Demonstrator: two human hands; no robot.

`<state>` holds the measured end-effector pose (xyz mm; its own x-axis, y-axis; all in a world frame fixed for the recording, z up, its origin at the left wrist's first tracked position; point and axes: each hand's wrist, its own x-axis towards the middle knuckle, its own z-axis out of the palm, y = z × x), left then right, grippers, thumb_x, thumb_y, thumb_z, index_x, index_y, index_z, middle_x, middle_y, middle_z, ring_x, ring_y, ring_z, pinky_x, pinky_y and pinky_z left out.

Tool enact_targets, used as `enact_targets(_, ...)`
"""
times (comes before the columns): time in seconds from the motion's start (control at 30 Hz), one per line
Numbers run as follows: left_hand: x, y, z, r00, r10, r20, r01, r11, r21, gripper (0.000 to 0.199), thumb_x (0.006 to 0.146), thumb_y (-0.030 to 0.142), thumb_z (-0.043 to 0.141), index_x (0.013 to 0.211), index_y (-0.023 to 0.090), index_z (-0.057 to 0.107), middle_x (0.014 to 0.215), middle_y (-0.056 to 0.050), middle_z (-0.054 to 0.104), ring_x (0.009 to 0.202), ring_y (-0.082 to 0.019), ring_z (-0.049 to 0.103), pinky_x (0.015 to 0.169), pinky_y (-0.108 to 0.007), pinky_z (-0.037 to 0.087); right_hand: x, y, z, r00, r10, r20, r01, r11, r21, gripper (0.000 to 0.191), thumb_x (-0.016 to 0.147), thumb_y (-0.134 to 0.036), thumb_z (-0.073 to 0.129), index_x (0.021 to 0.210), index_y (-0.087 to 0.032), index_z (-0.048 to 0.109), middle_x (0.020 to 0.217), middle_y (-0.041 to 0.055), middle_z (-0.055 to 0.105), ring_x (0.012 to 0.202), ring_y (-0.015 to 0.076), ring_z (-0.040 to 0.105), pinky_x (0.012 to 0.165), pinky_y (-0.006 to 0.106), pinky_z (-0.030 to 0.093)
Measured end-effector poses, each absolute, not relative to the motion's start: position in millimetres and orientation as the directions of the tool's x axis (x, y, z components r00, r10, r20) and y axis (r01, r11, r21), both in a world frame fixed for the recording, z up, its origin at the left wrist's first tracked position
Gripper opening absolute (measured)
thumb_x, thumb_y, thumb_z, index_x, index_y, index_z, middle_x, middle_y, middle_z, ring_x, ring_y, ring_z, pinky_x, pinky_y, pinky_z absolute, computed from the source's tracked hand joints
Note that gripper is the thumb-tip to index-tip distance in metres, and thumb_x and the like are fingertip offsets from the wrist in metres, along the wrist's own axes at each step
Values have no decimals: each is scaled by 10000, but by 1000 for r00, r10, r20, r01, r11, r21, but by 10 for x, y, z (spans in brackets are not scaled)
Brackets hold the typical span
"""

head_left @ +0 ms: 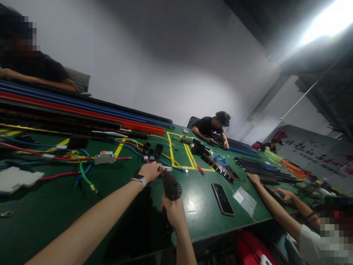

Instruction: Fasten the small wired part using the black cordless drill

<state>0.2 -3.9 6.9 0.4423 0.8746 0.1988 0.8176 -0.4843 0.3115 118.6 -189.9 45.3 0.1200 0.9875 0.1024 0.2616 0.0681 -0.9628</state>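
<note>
My right hand (175, 211) is closed around the grip of a black cordless screwdriver (171, 185), which points away from me over the table. Its front end meets a small white block (167, 168), perhaps a circuit breaker, pinched in my left hand (150, 172); the exact contact is hidden. A watch is on my left wrist. Just beyond that hand lie blue and yellow wires (172, 165) and small black parts (157, 151). To the left, a white circuit breaker (104, 157) has red wires attached, near a green wire (85, 176) with a ring terminal.
Long blue, red and black trunking strips (132, 123) lie along the table's far left side. A phone (223, 198) and a plastic bag (245, 200) are to the right on the green table (198, 228). Other people sit around it; a co-worker's arms (278, 204) reach in at right.
</note>
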Motion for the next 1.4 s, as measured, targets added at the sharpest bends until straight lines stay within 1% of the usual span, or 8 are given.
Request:
enact_targets(0.17, 4, -45, 73, 432, 883, 185, 824, -469, 317, 402, 893, 479, 389, 1157, 290, 625, 1078, -100, 637, 908, -225, 641, 786, -337, 457, 1199, -1894, 435, 117, 988, 97, 261, 64, -963, 63, 736, -178, 514, 770, -190, 565, 564, -18, 569, 541, 160, 541, 548, 263, 414)
enact_targets(0.27, 10, -42, 72, 433, 884, 175, 824, -467, 322, 394, 891, 474, 401, 1151, 286, 629, 1074, -98, 639, 914, -216, 640, 792, -324, 455, 1206, -1889, 414, 133, 985, 112, 270, 72, -960, 59, 736, -172, 515, 761, -188, 566, 570, -14, 575, 560, 161, 546, 575, 265, 426)
enact_targets(0.47, 11, -34, 53, 423, 885, 193, 827, -465, 317, 417, 899, 504, 350, 1100, 289, 646, 1037, -99, 642, 862, -234, 646, 745, -343, 458, 1204, -1891, 393, 119, 987, 109, 268, 74, -961, 67, 743, -158, 505, 766, -192, 557, 565, -22, 563, 546, 159, 542, 552, 260, 418)
enact_targets(0.63, 9, -37, 59, 430, 883, 187, 826, -468, 313, 401, 896, 491, 369, 1118, 293, 638, 1053, -98, 639, 877, -223, 645, 755, -329, 454, 1201, -1896, 419, 119, 986, 119, 273, 82, -958, 83, 741, -145, 500, 768, -197, 560, 579, -21, 571, 552, 158, 544, 552, 257, 417)
enact_targets(0.8, 7, -50, 74, 430, 883, 187, 827, -469, 311, 388, 895, 478, 372, 1104, 293, 641, 1044, -95, 643, 866, -227, 647, 752, -339, 456, 1176, -1908, 492, 117, 988, 106, 283, 69, -957, 86, 739, -145, 505, 762, -201, 566, 556, -23, 562, 536, 160, 538, 540, 257, 416)
enact_targets(1.0, 6, -58, 93, 427, 887, 175, 817, -462, 346, 390, 893, 474, 390, 1143, 298, 632, 1083, -105, 639, 907, -233, 643, 783, -351, 453, 1170, -1914, 507, 122, 987, 105, 272, 69, -960, 69, 744, -155, 506, 732, -202, 556, 550, -17, 560, 548, 167, 543, 563, 271, 425)
enact_targets(1.17, 13, -54, 96, 417, 895, 156, 828, -445, 342, 388, 892, 475, 394, 1134, 294, 637, 1075, -97, 642, 916, -221, 640, 784, -327, 450, 1175, -1914, 497, 124, 987, 106, 273, 69, -960, 63, 740, -160, 507, 738, -196, 559, 555, -16, 562, 538, 165, 535, 543, 268, 412)
enact_targets(1.4, 18, -49, 89, 419, 894, 160, 829, -449, 334, 402, 892, 502, 385, 1119, 290, 640, 1062, -101, 641, 909, -226, 640, 780, -338, 450, 1158, -1938, 579, 134, 987, 86, 286, 44, -957, 94, 712, -174, 521, 771, -183, 594, 544, -16, 569, 543, 165, 545, 558, 272, 423)
